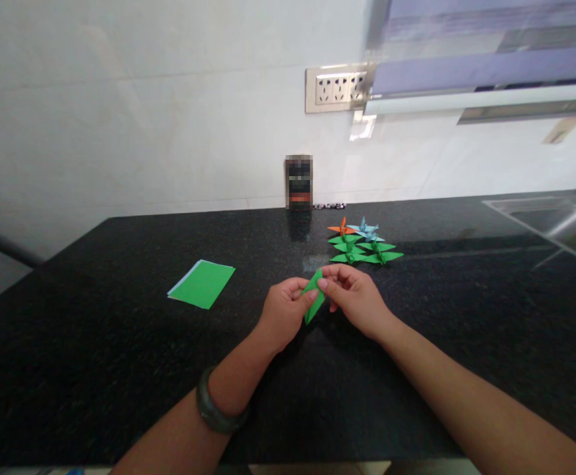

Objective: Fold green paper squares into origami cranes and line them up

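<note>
Between both hands, just above the dark countertop [119, 369], is a folded piece of green origami paper [313, 301], narrow and pointed at its lower end. My left hand [284, 313] pinches its left side, the thumb lying on the front face. On the upper right, my right hand [354, 295] grips it between thumb and fingers. Parts of the paper are hidden behind the thumbs. Beyond my right hand stand several folded paper cranes: green ones [379, 253], light blue ones [369, 231] and an orange one [343, 227].
A stack of square paper [202, 285], green on top, lies to the left. Against the wall stands a blurred dark box [299, 183] with a beaded string [330, 206] beside it. A metal sink [565, 221] is at the far right. Wall sockets [340, 89] sit above.
</note>
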